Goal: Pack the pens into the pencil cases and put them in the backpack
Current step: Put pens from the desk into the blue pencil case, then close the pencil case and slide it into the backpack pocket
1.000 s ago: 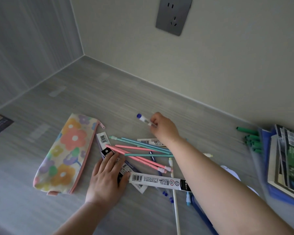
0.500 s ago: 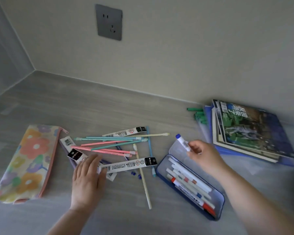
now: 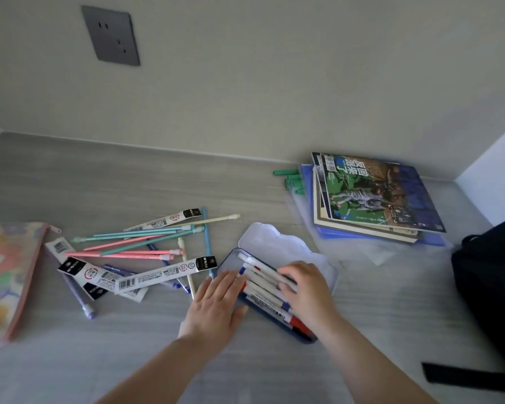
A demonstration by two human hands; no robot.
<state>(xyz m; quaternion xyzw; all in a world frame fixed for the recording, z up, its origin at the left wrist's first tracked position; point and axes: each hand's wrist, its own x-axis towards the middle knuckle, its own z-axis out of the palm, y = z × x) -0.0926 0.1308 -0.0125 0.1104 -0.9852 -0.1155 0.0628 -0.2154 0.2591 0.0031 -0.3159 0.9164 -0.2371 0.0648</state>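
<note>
Over the blue pencil case (image 3: pixel 229 265), pressing the white pens (image 3: pixel 260 272) down with the right hand (image 3: pixel 306 290), fingers laid straight across them and pinching nothing. Lying lengthwise in the case, far-left to near-right. Left hand (image 3: pixel 216 304) flat at the case's left edge. Left of it, loose pens (image 3: pixel 134 243) and a floral pouch (image 3: pixel 6 275); right, backpack (image 3: pixel 493 287).

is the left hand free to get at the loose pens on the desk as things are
Probably yes. The left hand lies flat and empty at the edge of the tin case, and the loose pens lie on the desk just beside it; only refill packets cross a few.
</note>
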